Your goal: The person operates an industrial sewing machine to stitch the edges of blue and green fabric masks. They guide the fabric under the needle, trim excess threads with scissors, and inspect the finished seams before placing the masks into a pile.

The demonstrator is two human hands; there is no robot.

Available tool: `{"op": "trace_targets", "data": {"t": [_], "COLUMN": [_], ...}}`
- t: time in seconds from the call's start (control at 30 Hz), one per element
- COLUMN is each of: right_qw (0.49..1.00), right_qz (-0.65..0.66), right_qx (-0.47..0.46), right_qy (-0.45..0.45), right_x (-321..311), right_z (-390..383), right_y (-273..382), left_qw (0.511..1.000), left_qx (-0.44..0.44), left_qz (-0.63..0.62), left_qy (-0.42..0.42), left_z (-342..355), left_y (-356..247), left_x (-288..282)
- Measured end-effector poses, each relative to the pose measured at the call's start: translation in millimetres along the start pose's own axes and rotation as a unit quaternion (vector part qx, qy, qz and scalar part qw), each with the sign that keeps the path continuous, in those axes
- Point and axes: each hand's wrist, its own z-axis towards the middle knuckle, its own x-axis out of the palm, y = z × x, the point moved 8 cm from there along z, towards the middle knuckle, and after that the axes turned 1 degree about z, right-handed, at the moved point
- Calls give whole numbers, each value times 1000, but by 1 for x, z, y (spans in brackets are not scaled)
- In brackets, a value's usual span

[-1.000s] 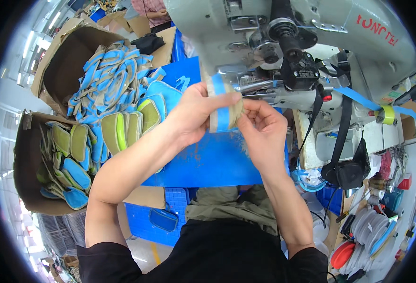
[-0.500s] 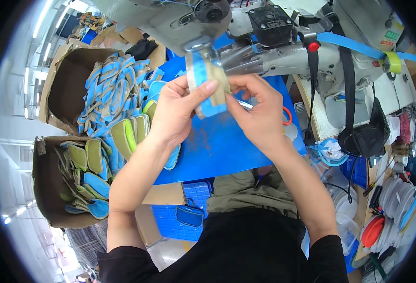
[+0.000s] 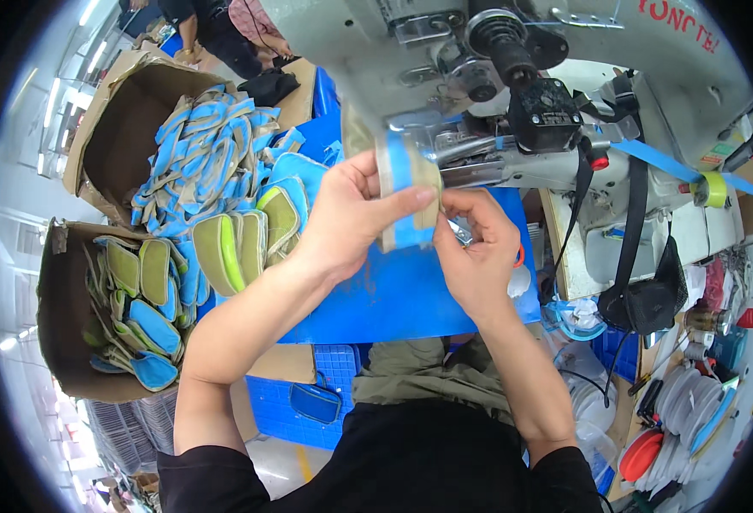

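Note:
A curved fabric piece point(image 3: 400, 160), blue down the middle with beige edges, stands at the end of the sewing machine's narrow arm point(image 3: 472, 173). My left hand point(image 3: 351, 214) grips it from the left, thumb laid across its front and fingers behind. With thumb and forefinger pinched together, my right hand point(image 3: 482, 252) holds the piece's right edge. Its other fingers are curled. Behind the right hand, a bit of shiny metal and a red loop point(image 3: 520, 256) show, partly hidden. The machine head point(image 3: 342, 56) hangs just above, and the stitching spot is blurred.
Left, one cardboard box point(image 3: 107, 141) stands by a heap of blue-and-beige strips point(image 3: 210, 154); another box point(image 3: 60, 316) holds several green and blue padded pieces. More pads point(image 3: 214, 252) lie on the blue table point(image 3: 351, 312). Blue tape point(image 3: 654, 160) crosses at right. Two people stand far left.
The view has shifted, so the machine shows larger and farther right. Both hands keep hold of the fabric piece, which has turned slightly at the machine.

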Motion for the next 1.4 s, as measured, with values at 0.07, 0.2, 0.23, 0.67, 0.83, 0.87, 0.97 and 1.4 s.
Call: {"op": "trace_targets", "data": {"t": [0.07,0.2,0.23,0.67,0.83,0.87,0.97,1.4], "right_qw": [1000,997,994,998,999,1000,999,973], "right_qz": [9,49,69,-61,-34,-23,0,158], "right_qx": [17,60,73,-24,-2,6,41,167], "right_qy": [-4,-23,-32,-9,-5,-10,-9,21], "right_x": [2,5,4,5,8,8,8,12], "right_z": [2,3,2,-3,-4,-5,-10,-10], "right_y": [0,-6,-9,6,-11,-14,-20,-14], "left_qw": [1000,999,998,994,995,995,997,1000], "left_qx": [-14,-44,-55,46,71,75,65,0], "left_qz": [-6,-6,-21,97,65,63,49,-4], "left_qy": [-1,-8,-11,3,12,10,5,-16], "left_z": [9,16,14,7,7,7,8,20], "left_y": [-2,0,-1,0,-2,-2,-1,0], "left_x": [-3,-6,-4,-17,-8,-7,-5,-10]}}
